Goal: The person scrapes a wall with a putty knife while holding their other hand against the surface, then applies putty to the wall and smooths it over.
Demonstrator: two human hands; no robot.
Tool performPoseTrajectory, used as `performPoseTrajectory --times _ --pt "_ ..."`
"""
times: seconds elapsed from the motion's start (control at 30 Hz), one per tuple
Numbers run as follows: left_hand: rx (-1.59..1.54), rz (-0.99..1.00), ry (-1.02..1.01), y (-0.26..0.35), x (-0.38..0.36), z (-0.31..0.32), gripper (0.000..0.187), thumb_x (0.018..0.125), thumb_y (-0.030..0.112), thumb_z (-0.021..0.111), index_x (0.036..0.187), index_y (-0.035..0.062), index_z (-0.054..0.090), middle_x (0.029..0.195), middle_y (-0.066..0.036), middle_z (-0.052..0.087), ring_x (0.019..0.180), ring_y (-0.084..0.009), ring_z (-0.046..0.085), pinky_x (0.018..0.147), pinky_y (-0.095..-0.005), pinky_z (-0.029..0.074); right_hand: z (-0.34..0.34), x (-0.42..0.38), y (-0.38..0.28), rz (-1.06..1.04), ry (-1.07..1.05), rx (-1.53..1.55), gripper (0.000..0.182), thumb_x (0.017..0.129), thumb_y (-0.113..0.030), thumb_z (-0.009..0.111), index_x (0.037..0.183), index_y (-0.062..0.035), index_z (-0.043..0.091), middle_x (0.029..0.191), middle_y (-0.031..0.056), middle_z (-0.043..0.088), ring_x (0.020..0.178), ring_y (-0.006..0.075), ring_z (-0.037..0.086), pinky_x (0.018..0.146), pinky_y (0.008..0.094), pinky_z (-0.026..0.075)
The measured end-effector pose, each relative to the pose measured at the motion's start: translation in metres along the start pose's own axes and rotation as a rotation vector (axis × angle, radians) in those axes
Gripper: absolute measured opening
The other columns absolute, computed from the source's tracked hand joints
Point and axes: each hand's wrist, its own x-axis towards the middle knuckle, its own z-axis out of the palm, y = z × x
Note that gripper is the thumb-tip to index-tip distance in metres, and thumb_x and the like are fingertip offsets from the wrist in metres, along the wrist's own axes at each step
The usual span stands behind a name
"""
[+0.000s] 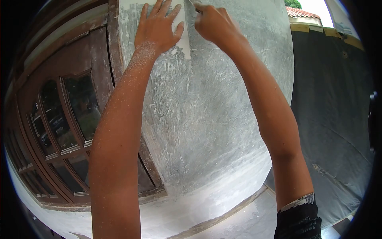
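My left hand [158,28] lies against the wall with its fingers spread, at the top of the view. Pale dust speckles that wrist and forearm. Under and beside it is a white patch [184,47] with a fairly straight right edge, on the mottled grey wall [207,99]. To the right, my right hand [217,24] is closed around a thin metal tool [192,3]. Its tip points up and left near the patch's edge. The frame's top cuts off part of the tool, so its exact kind cannot be made out.
On the left stand brown wooden panels with glass panes [59,115] in a worn frame [115,40]. A dark sheet [330,119] hangs at the right, below a tiled roof [302,12]. The wall's lower part [199,211] is whitish, above a pale ledge or floor [246,219].
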Motion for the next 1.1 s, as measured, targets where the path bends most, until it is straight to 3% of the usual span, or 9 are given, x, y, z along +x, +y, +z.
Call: performPoseTrajectory --times 0.07,0.27,0.37,0.43,0.67,0.73,0.83,1.03,1.1 --pt "-0.009 0.002 0.001 0.0 0.001 0.0 0.062 0.097 0.034 0.058 0.151 0.0063 0.046 0.164 -0.017 0.033 0.155 -0.0302 0.023 0.128 -0.0474 0.012 -0.002 0.007 -0.002 -0.06 0.076 0.0 0.046 0.09 -0.013 0.052 0.134 -0.0087 0.067 0.103 0.0296 0.072 0.092 0.0436 0.073 0.088 0.049 0.057" --pt "-0.008 -0.006 0.011 -0.001 0.002 -0.002 0.061 0.097 0.034 0.058 0.15 0.0063 0.048 0.163 -0.017 0.034 0.155 -0.0307 0.024 0.128 -0.0478 0.013 -0.011 -0.016 -0.018 0.083 -0.059 -0.035 0.047 0.088 -0.011 0.055 0.134 -0.0076 0.066 0.109 0.03 0.071 0.095 0.0449 0.072 0.087 0.0495 0.058" --pt "-0.014 -0.003 0.009 0.001 0.001 -0.001 0.061 0.096 0.034 0.059 0.15 0.0063 0.048 0.163 -0.017 0.035 0.154 -0.0307 0.024 0.128 -0.0474 0.013 -0.008 0.009 -0.017 0.179 -0.11 -0.052 0.04 0.098 -0.009 0.051 0.136 -0.0001 0.059 0.116 0.028 0.069 0.1 0.0402 0.071 0.083 0.0457 0.06" --pt "-0.036 0.002 0.02 -0.001 -0.001 -0.001 0.062 0.096 0.034 0.059 0.15 0.0061 0.048 0.162 -0.017 0.035 0.155 -0.0302 0.024 0.128 -0.0472 0.013 -0.01 -0.002 -0.014 0.059 -0.033 0.039 0.046 0.091 -0.012 0.055 0.134 -0.0086 0.066 0.105 0.0294 0.072 0.092 0.0444 0.073 0.086 0.0494 0.058" --pt "-0.016 -0.009 0.013 0.002 0.001 0.0 0.062 0.096 0.033 0.06 0.15 0.0064 0.048 0.163 -0.016 0.034 0.155 -0.0293 0.024 0.128 -0.0471 0.013 -0.014 -0.007 -0.017 0.072 0.015 -0.043 0.044 0.093 -0.013 0.053 0.134 -0.0097 0.067 0.101 0.0271 0.074 0.084 0.0399 0.075 0.078 0.0465 0.061" --pt "-0.021 -0.005 0.018 0.001 0.001 -0.001 0.062 0.096 0.033 0.06 0.15 0.0065 0.048 0.163 -0.016 0.034 0.155 -0.0292 0.024 0.129 -0.0467 0.013 -0.029 0.007 -0.028 0.16 -0.153 -0.014 0.04 0.098 -0.01 0.05 0.135 -0.0012 0.06 0.116 0.0291 0.069 0.103 0.0415 0.07 0.086 0.047 0.059" --pt "-0.008 -0.011 0.012 0.002 0.0 -0.002 0.062 0.096 0.033 0.06 0.15 0.0065 0.048 0.163 -0.016 0.035 0.155 -0.029 0.024 0.129 -0.0467 0.013 -0.054 -0.014 -0.048 0.259 -0.305 0.049 0.039 0.097 -0.01 0.051 0.134 -0.001 0.061 0.118 0.0299 0.068 0.106 0.0413 0.07 0.088 0.0472 0.058" --pt "-0.015 -0.017 0.023 0.002 0.0 -0.001 0.062 0.096 0.032 0.06 0.15 0.0061 0.047 0.163 -0.016 0.035 0.154 -0.0289 0.025 0.129 -0.0463 0.013 -0.028 0.018 -0.037 0.174 -0.173 -0.009 0.038 0.097 -0.01 0.053 0.133 -0.0013 0.062 0.12 0.0297 0.067 0.108 0.0422 0.069 0.087 0.0481 0.058" --pt "-0.021 -0.005 0.03 0.0 0.0 -0.001 0.062 0.096 0.032 0.06 0.15 0.0061 0.047 0.163 -0.015 0.035 0.154 -0.0288 0.025 0.129 -0.0463 0.013 -0.041 0.01 -0.042 0.198 -0.222 0.021 0.038 0.097 -0.01 0.053 0.133 -0.0017 0.061 0.12 0.0293 0.067 0.108 0.0422 0.068 0.088 0.048 0.058"
